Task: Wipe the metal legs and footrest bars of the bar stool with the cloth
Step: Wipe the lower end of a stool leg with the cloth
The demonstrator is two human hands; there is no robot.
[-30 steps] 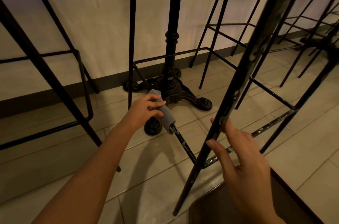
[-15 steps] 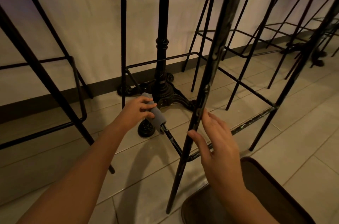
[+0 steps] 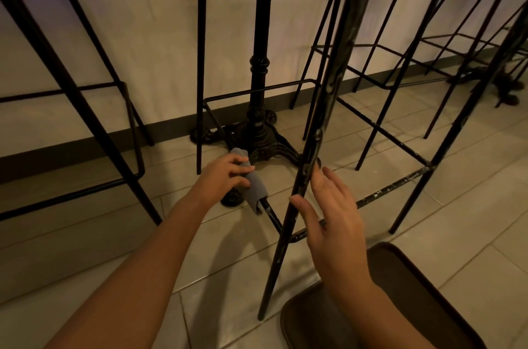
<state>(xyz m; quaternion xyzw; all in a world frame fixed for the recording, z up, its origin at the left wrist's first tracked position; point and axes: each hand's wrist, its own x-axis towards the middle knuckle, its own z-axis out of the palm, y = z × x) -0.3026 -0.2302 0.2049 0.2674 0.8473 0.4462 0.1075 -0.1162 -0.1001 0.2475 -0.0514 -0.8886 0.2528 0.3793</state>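
Your left hand (image 3: pixel 225 174) has its fingers wrapped round the cloth (image 3: pixel 254 184) on the left footrest bar (image 3: pixel 271 215); right hand (image 3: pixel 328 214), fingers spread, steadies the near leg (image 3: pixel 288 228). Front footrest bar (image 3: pixel 394 185) looks scuffed, probably unwiped – likely midway

A single wide-angle view from the person's head looks forward and steeply down at the tiled floor (image 3: pixel 85 248). It sits close: both forearms enter from the bottom edge, and the near stool leg (image 3: pixel 308 165) crosses the centre large and slightly blurred. The wall (image 3: pixel 143 34) fills the top, its lines bowed by the lens. Beyond the left hand's fingers (image 3: pixel 240 170) stands the table base (image 3: pixel 260 137); further stools (image 3: pixel 428 62) recede to the upper right. A seat edge (image 3: pixel 400 291) cuts the bottom right corner.
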